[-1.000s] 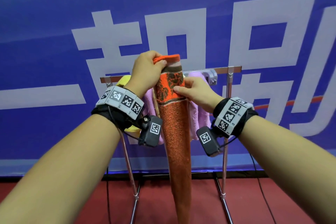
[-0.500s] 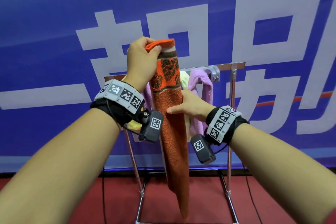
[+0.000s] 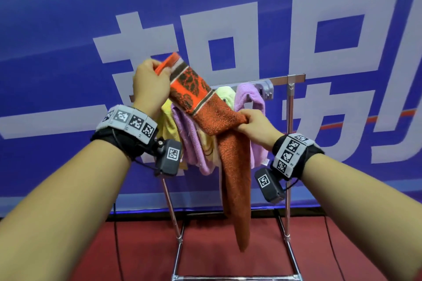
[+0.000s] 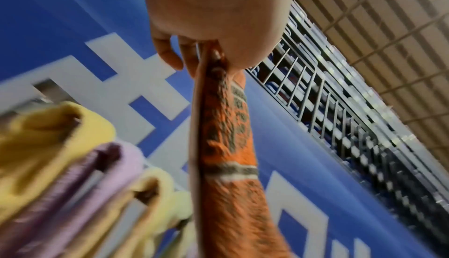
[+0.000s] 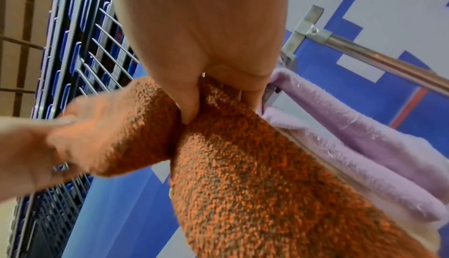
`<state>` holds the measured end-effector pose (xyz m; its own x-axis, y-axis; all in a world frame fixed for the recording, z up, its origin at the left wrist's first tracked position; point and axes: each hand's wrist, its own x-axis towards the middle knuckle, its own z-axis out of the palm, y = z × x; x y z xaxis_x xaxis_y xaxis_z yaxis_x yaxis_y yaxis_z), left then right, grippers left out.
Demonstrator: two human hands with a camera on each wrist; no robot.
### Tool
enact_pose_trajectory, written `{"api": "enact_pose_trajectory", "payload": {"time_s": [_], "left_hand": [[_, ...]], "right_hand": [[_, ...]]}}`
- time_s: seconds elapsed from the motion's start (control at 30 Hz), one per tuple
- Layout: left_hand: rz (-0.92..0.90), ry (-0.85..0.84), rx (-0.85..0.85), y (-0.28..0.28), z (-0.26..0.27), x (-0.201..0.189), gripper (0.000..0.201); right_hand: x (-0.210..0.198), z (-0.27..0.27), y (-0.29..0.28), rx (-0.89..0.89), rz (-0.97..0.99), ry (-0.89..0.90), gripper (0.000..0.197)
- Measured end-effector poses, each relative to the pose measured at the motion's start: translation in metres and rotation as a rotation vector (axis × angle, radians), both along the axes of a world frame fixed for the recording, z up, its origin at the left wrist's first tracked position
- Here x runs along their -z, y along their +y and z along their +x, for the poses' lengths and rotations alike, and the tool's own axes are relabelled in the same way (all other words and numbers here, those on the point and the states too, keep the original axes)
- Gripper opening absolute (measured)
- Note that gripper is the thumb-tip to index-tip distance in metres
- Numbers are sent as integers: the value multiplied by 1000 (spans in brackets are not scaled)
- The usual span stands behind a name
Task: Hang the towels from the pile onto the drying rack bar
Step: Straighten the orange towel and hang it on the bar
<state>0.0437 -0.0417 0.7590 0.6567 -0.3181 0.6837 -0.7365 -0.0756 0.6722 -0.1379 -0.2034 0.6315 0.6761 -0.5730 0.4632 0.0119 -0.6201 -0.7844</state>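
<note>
An orange towel (image 3: 230, 150) with a dark patterned band is held in front of the drying rack bar (image 3: 294, 78). My left hand (image 3: 150, 84) pinches its top end (image 4: 218, 81) up and to the left. My right hand (image 3: 251, 121) grips the towel's middle (image 5: 218, 131), bunching it lower right. From there the rest hangs straight down. Several towels hang on the bar behind: yellow (image 3: 167, 121), lilac (image 3: 249, 96), pale green (image 3: 225, 96).
The rack's metal legs (image 3: 288, 189) stand on a red floor (image 3: 137, 253). A blue banner (image 3: 68, 29) with large white characters fills the wall behind. A bare stretch of bar shows at the right end, by a grey clip (image 3: 266, 90).
The towel hung straight down from my left hand. Now my right hand has slid down it and pulled its middle out to the right, so the top part slants.
</note>
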Motion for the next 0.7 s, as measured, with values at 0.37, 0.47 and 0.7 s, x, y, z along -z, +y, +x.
{"api": "enact_pose_trajectory", "payload": {"time_s": [0.37, 0.47, 0.7], "left_hand": [[925, 21, 276, -4, -15, 68, 6], [615, 41, 440, -27, -48, 60, 18], [504, -81, 586, -74, -101, 61, 27]], "right_hand": [[-49, -30, -12, 119, -323, 177, 20], [-57, -33, -9, 107, -418, 242, 23], [-66, -59, -14, 182, -469, 268, 19]]}}
